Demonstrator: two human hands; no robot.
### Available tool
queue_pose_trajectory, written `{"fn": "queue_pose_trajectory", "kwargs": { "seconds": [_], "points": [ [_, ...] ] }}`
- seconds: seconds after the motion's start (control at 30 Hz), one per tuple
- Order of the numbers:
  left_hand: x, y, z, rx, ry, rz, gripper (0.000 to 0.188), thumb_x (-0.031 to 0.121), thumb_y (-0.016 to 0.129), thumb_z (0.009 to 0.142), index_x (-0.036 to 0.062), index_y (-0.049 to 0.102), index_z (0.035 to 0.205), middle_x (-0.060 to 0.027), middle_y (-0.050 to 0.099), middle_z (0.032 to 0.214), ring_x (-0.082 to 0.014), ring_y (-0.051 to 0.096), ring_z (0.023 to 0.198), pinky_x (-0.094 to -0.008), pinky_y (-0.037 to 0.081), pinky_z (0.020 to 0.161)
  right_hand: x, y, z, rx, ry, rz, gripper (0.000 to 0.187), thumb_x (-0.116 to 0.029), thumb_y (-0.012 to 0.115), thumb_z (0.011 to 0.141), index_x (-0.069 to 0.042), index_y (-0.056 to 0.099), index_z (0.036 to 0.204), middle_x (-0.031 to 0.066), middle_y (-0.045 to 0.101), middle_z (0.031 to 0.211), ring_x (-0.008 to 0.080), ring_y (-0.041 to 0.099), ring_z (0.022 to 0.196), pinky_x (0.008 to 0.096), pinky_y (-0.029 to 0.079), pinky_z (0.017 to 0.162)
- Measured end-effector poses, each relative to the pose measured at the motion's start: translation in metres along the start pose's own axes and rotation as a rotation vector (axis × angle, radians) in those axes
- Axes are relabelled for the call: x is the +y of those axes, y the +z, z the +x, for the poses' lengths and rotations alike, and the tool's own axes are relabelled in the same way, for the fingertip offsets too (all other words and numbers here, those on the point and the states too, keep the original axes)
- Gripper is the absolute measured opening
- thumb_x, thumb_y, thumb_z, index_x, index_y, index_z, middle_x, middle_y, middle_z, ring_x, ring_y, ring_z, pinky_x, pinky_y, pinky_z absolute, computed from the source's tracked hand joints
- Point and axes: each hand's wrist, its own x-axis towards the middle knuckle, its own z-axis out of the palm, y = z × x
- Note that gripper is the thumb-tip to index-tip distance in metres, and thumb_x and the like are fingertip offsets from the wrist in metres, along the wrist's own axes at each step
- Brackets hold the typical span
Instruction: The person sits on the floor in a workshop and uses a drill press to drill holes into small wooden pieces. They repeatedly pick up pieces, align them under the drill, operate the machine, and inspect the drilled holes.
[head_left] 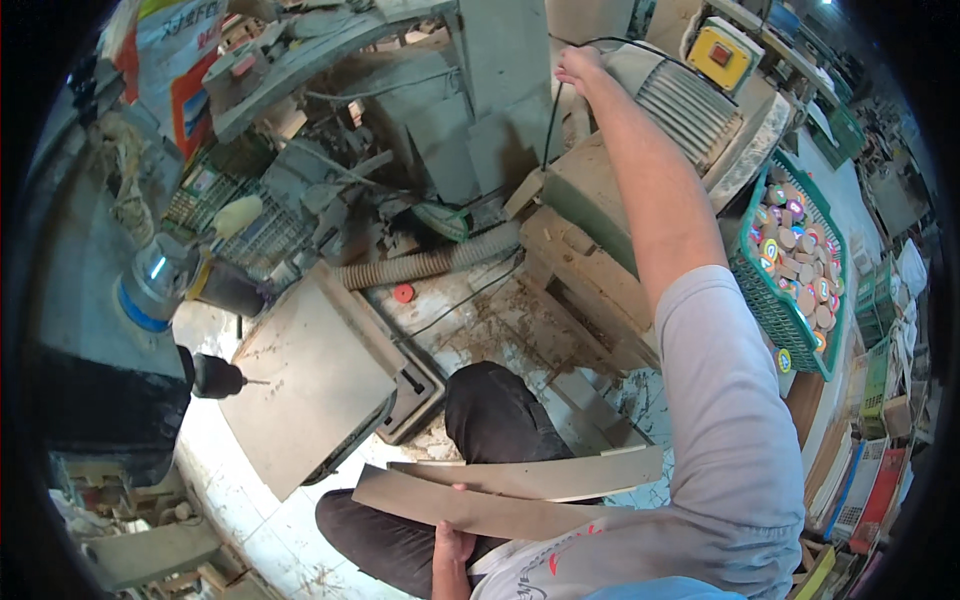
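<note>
Two curved, flat wooden boards lie across my lap, overlapping in part. My left hand (pixel 455 541) is closed around the nearer board (pixel 480 508), and a fingertip shows above its upper edge. Behind it rests the farther board (pixel 585 474); I cannot tell whether my fingers reach that one too. My right arm stretches far forward. At its end my right hand (pixel 579 66) is closed on a black cable (pixel 553 125), beside a dusty ribbed motor (pixel 690 108) that carries a yellow switch box (pixel 719 56) with a red button.
A drill chuck with a bit (pixel 222 377) points at a tilted grey board (pixel 315 375) on my left. A ribbed hose (pixel 430 262) crosses the floor ahead. On the right stands a green basket (pixel 792 325) full of round wooden pieces. A red disc (pixel 403 293) lies near the hose.
</note>
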Motion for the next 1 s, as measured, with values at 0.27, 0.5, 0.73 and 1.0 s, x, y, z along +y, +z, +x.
{"fn": "queue_pose_trajectory", "kwargs": {
  "seconds": [0.27,0.5,0.73,1.0],
  "points": [
    [-0.003,-0.003,0.001,0.011,-0.011,-0.001,0.098,0.075,0.075,0.058,0.0186,0.047,0.133,-0.0046,0.048,0.129,-0.0274,0.048,0.121,-0.0482,0.042,0.102,0.017,0.015,-0.087,0.339,0.077,-0.044,0.055,-0.019,0.049,0.087,0.005,0.045,0.136,0.0235,0.049,0.138,0.0369,0.050,0.125,0.0424,0.042,0.100],
    [-0.005,-0.009,0.004,-0.033,0.013,0.008,0.096,0.074,0.074,0.060,0.0187,0.046,0.134,-0.0066,0.048,0.131,-0.0294,0.048,0.123,-0.0504,0.042,0.103,0.064,0.041,-0.190,0.251,0.014,0.246,0.059,-0.017,0.053,0.089,0.001,0.035,0.142,0.0200,0.042,0.141,0.0298,0.048,0.121,0.0384,0.043,0.097],
    [0.000,0.005,-0.011,-0.082,0.066,-0.024,0.092,0.068,0.074,0.067,0.0132,0.046,0.134,-0.0077,0.048,0.129,-0.0291,0.047,0.123,-0.0488,0.038,0.105,0.073,0.003,-0.309,-0.126,-0.136,0.292,0.044,-0.009,0.052,0.094,-0.005,0.044,0.137,0.0075,0.053,0.121,0.0126,0.056,0.095,0.0273,0.048,0.077],
    [-0.007,0.006,-0.023,-0.151,0.209,-0.028,0.092,0.064,0.078,0.066,0.0106,0.045,0.132,-0.0078,0.047,0.127,-0.0297,0.049,0.119,-0.0495,0.042,0.103,0.083,-0.071,-0.412,-0.898,-0.072,0.038,0.041,-0.026,0.057,0.098,-0.001,0.052,0.130,0.0051,0.061,0.110,0.0117,0.057,0.095,0.0280,0.048,0.084]
  ]
}}
